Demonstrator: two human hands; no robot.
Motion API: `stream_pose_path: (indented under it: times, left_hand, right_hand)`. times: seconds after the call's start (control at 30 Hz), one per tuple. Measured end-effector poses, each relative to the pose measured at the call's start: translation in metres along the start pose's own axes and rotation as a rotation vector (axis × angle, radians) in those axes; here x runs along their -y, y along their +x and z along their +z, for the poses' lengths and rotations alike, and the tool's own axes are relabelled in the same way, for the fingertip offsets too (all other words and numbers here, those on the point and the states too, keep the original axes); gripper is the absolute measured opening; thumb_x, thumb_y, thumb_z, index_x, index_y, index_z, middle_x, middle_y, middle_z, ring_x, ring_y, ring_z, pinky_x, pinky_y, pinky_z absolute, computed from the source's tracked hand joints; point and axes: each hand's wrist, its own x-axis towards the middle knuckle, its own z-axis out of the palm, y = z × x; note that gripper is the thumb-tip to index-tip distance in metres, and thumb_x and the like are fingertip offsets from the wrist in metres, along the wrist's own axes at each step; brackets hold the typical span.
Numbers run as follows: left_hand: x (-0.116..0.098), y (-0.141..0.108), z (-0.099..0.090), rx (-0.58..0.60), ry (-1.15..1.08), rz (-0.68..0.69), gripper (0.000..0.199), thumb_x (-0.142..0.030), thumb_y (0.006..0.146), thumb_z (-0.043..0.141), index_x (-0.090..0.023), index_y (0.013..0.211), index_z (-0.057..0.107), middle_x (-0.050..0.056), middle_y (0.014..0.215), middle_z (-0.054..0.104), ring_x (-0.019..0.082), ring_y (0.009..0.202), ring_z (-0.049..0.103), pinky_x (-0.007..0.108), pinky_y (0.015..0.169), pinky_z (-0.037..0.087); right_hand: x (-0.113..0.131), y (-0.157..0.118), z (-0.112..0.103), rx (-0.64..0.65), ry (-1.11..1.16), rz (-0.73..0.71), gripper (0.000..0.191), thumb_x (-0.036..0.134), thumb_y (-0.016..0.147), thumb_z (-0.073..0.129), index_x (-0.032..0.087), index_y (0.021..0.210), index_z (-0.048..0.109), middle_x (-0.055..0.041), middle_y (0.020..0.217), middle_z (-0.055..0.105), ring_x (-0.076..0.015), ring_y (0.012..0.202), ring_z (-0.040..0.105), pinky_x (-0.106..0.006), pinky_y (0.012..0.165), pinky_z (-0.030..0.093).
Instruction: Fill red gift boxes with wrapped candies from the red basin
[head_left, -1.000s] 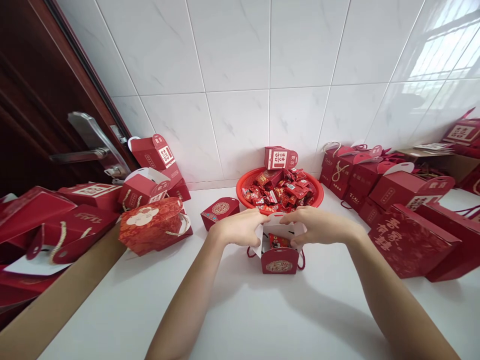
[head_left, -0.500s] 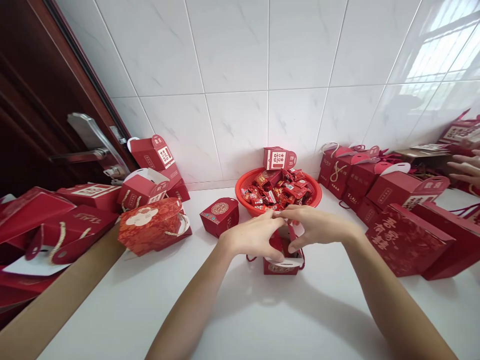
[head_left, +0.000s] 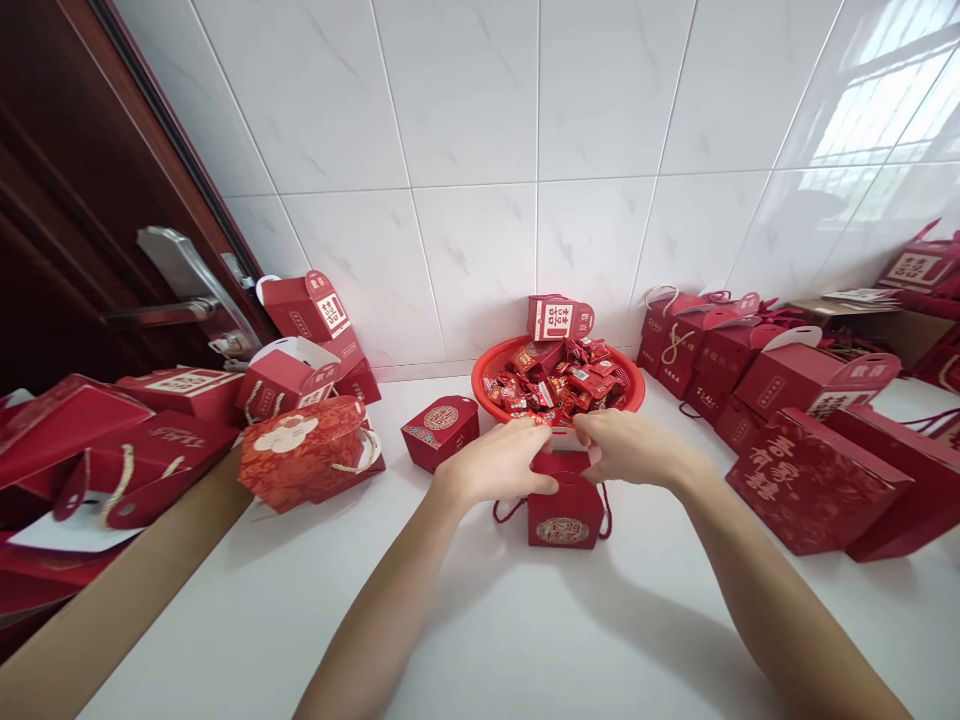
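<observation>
A small red box (head_left: 564, 512) with a round gold print on its front stands on the white table, a red cord loop at each side. Its near panel is upright and a far flap stands raised between my hands. My left hand (head_left: 506, 462) bends over the box's left top edge, fingers on the far flap and thumb at the near panel. From the right, my right hand (head_left: 626, 450) grips the same flap with fingers and thumb. Just behind is a red basket (head_left: 481, 388) of wrapped sweets (head_left: 544, 385). The box's inside is hidden.
A closed red box (head_left: 441, 432) lies left of the basket, and an orange-red box (head_left: 304, 450) with rope handle is farther left. More red boxes are piled at the left and along the right (head_left: 817, 480). A tiled wall (head_left: 480, 270) rises behind.
The box's near flap has swung up from its outward fold, uncovering the gold print. My hands have shifted slightly over the top. A person's hand at the far right has left the view.
</observation>
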Motion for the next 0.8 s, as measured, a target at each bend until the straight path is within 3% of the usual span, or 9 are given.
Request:
stream_pose_path:
  times: [0.13, 0.23, 0.4, 0.5, 0.63, 0.8]
  left_hand:
    - [-0.005, 0.002, 0.005, -0.075, 0.051, -0.097, 0.044, -0.035, 0.075, 0.069, -0.021, 0.113, 0.053, 0.010, 0.111, 0.062, 0.030, 0.096, 0.063, 0.033, 0.069, 0.045]
    - [-0.006, 0.004, 0.007, -0.100, 0.090, -0.119, 0.056, -0.037, 0.072, 0.071, -0.024, 0.123, 0.053, 0.010, 0.112, 0.062, 0.032, 0.092, 0.065, 0.035, 0.070, 0.047]
    - [-0.002, 0.006, 0.010, -0.029, 0.080, -0.075, 0.033, -0.036, 0.076, 0.064, -0.024, 0.107, 0.067, 0.010, 0.110, 0.063, 0.034, 0.097, 0.065, 0.037, 0.075, 0.048]
    - [0.006, 0.006, 0.012, 0.016, 0.013, -0.071, 0.034, -0.042, 0.080, 0.062, -0.024, 0.109, 0.068, 0.010, 0.108, 0.066, 0.035, 0.106, 0.063, 0.036, 0.076, 0.047]
    - [0.022, 0.008, 0.016, 0.062, -0.180, -0.031, 0.043, -0.049, 0.082, 0.061, -0.026, 0.119, 0.062, 0.006, 0.111, 0.068, 0.028, 0.099, 0.064, 0.030, 0.073, 0.045]
    - [0.033, 0.014, 0.021, 0.099, -0.316, 0.001, 0.046, -0.052, 0.080, 0.065, -0.026, 0.117, 0.059, 0.001, 0.092, 0.064, 0.022, 0.085, 0.061, 0.027, 0.068, 0.043]
  right_hand:
    - [0.000, -0.001, 0.000, -0.054, -0.033, 0.036, 0.031, 0.027, 0.076, 0.074, 0.020, 0.096, 0.051, -0.0052, 0.092, 0.066, -0.0239, 0.084, 0.061, -0.029, 0.057, 0.029]
    - [0.000, -0.002, 0.000, 0.001, -0.003, -0.046, 0.023, 0.023, 0.076, 0.072, 0.021, 0.087, 0.052, -0.0033, 0.089, 0.065, -0.0212, 0.080, 0.060, -0.029, 0.057, 0.029]
    - [-0.002, -0.003, -0.002, 0.107, 0.157, -0.183, 0.017, 0.025, 0.078, 0.070, 0.021, 0.078, 0.053, -0.0008, 0.081, 0.063, -0.0171, 0.070, 0.056, -0.027, 0.055, 0.030]
    - [-0.014, -0.004, 0.000, 0.097, 0.267, -0.176, 0.020, 0.033, 0.082, 0.068, 0.021, 0.077, 0.054, -0.0021, 0.082, 0.065, -0.0179, 0.072, 0.058, -0.027, 0.057, 0.035]
    - [-0.035, -0.001, 0.011, 0.111, 0.350, -0.147, 0.028, 0.045, 0.081, 0.068, 0.020, 0.075, 0.058, -0.0039, 0.082, 0.068, -0.0194, 0.074, 0.060, -0.027, 0.059, 0.039]
    - [-0.050, 0.013, 0.025, 0.252, 0.421, -0.208, 0.040, 0.056, 0.079, 0.066, 0.018, 0.071, 0.061, -0.0026, 0.076, 0.065, -0.0165, 0.071, 0.056, -0.027, 0.061, 0.040]
